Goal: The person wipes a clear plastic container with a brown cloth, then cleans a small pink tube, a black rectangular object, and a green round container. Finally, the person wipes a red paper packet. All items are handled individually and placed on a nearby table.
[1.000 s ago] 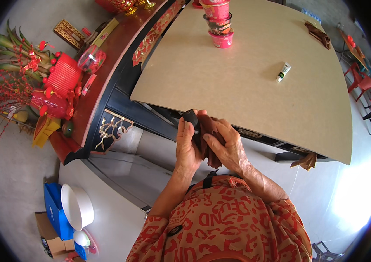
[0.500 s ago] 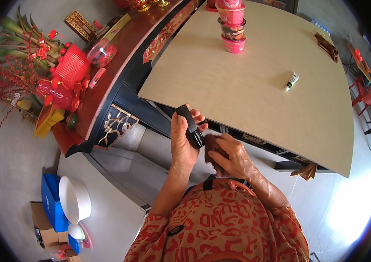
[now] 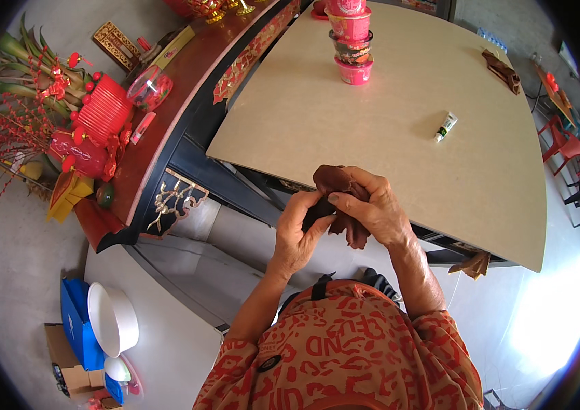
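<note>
Seen from above, a person in an orange-and-red patterned shirt (image 3: 358, 348) brings both hands together just at the near edge of a beige worktop (image 3: 290, 130). The left hand (image 3: 295, 236) has its fingers and thumb closed on a dark object (image 3: 315, 213), mostly hidden, while the right hand (image 3: 380, 208) is closed on a soft brown cloth (image 3: 334, 179) — thumb on top, folds spilling out beyond and below the fingers. The dark object lies between the two grips, immediately to the right of the left grip and left of the right one; the left hand is nearer to it. Its long axis cannot be made out, because fingers and cloth cover most of it. The cloth overlaps its right side and droops toward the person. Beyond the right grip and to its right, a small white tube (image 3: 446, 127) rests on the worktop, slanting away to the right — well apart from both hands. Straight beyond the grips stands a stack of tubs (image 3: 352, 41), mostly pink. A crumpled brown piece (image 3: 502, 70) lies farther off, beyond and right of the right grip.
</note>
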`<state>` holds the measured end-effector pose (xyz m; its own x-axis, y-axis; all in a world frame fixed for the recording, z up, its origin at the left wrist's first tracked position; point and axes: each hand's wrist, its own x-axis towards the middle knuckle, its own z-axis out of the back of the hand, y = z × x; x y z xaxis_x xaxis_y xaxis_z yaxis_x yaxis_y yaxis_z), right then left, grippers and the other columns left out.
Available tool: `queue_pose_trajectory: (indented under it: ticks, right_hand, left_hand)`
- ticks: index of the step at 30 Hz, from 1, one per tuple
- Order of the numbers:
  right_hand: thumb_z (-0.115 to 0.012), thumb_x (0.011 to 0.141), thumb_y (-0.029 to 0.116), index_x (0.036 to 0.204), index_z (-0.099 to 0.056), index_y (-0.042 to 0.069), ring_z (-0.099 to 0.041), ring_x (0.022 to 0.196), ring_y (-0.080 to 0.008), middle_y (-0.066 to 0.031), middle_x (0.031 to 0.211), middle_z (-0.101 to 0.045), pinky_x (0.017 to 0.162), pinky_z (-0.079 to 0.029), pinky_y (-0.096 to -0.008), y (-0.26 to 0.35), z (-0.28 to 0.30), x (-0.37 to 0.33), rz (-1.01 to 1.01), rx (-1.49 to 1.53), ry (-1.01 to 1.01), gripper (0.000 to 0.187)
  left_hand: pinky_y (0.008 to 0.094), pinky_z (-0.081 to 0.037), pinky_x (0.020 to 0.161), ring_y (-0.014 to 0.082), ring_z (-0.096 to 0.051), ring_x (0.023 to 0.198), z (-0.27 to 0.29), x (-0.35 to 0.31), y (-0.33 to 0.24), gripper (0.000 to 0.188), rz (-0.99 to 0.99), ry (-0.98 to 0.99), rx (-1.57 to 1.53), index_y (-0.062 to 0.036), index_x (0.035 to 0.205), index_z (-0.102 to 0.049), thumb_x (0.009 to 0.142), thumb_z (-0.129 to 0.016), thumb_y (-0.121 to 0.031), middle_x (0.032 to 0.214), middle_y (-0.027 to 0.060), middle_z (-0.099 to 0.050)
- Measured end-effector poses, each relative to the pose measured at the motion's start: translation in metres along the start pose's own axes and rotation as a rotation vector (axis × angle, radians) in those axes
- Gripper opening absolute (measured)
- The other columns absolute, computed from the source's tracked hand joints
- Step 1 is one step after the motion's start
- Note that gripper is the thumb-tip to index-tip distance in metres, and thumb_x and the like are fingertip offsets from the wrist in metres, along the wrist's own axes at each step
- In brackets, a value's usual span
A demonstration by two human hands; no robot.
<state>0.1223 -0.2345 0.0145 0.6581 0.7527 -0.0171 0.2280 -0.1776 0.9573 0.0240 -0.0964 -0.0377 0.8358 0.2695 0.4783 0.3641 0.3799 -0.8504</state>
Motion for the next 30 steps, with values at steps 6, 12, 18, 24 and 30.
queue_pose_trajectory:
  ticks: [6,12,18,24,30]
  right_hand:
    - [-0.058,0.089,0.011,0.105,-0.059,-0.003,-0.057,0.046,-0.0119,-0.0056,0.065,-0.061,0.04,-0.047,-0.0242,-0.014,0.005,0.007,-0.039,0.1,0.007,0.021]
    - [-0.052,0.093,0.012,0.111,-0.056,-0.004,-0.053,0.043,-0.0084,-0.0046,0.061,-0.059,0.038,-0.043,-0.0227,-0.021,-0.002,0.012,-0.024,0.199,-0.027,0.024]
    - [-0.06,0.088,0.014,0.122,-0.051,-0.003,-0.06,0.062,-0.017,-0.015,0.106,-0.053,0.053,-0.05,-0.0273,-0.04,-0.015,0.006,0.151,-0.156,-0.025,0.039]
    - [-0.07,0.079,0.016,0.126,-0.048,-0.002,-0.06,0.059,-0.016,-0.0121,0.096,-0.056,0.05,-0.049,-0.0271,-0.05,-0.019,0.0,0.112,-0.277,0.005,0.055]
    - [-0.066,0.079,0.011,0.128,-0.048,-0.002,-0.057,0.051,-0.0117,-0.0085,0.073,-0.061,0.04,-0.045,-0.0244,-0.038,-0.043,-0.007,-0.035,-0.144,-0.076,0.054]
  left_hand:
    - [0.0248,-0.048,0.072,0.0119,-0.057,0.085,0.004,0.003,0.001,0.031,-0.132,0.024,0.218,0.001,0.114,-0.051,0.087,-0.065,-0.007,0.098,0.0054,-0.057]
    - [0.0228,-0.043,0.069,0.0067,-0.049,0.08,-0.004,-0.001,0.002,0.036,0.212,-0.111,-0.403,-0.0035,0.12,-0.05,0.088,-0.065,-0.014,0.098,0.0006,-0.053]
    - [0.0349,-0.044,0.097,0.0188,-0.049,0.116,-0.003,0.015,-0.001,0.037,0.334,-0.193,-0.824,-0.0117,0.122,-0.046,0.091,-0.061,-0.025,0.126,0.0069,-0.05]
    - [0.032,-0.04,0.1,0.0152,-0.047,0.118,0.002,0.018,-0.002,0.036,0.327,-0.234,-0.878,-0.0081,0.121,-0.047,0.091,-0.062,-0.022,0.13,0.01,-0.051]
    - [0.0281,-0.043,0.093,0.0117,-0.053,0.102,0.012,0.011,-0.001,0.037,0.384,-0.25,-0.912,-0.008,0.121,-0.047,0.09,-0.063,-0.022,0.12,0.0083,-0.056]
